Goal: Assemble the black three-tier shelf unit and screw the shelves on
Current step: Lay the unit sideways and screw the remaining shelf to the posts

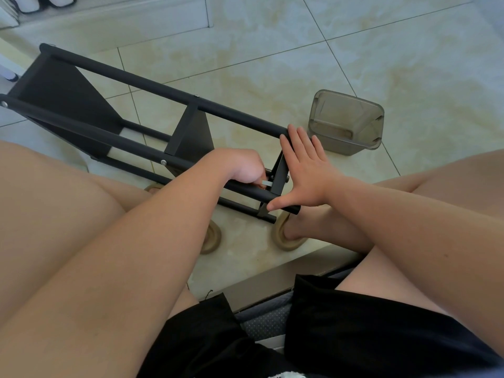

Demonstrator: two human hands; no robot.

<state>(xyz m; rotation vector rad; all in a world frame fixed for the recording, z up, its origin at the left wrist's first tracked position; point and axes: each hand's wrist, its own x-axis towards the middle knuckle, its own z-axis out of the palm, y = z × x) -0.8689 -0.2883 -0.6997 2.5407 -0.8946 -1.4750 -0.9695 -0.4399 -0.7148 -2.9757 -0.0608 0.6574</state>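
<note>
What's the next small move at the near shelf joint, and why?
Probably turn the small silver tool a part-turn with the left hand, the right hand bracing. The left hand grips the tool where the near shelf meets the front post; the right hand lies flat against that shelf's end. Whether the screw there is seated cannot be seen.

Dressed in loose black shorts (354, 323) of soft matte cloth, cut short over bare thighs, with a stray thread (209, 292) curling off the hem on the left leg. Shod in a tan left slipper (212, 238) and a matching right slipper (279, 240), thick and round-rimmed (each only partly in view). Bare along both forearms down to the left hand (245, 167) and the right hand (305, 170). Edged at the very bottom by a scrap of white-patterned cloth (293, 374), too cropped to identify.
</note>
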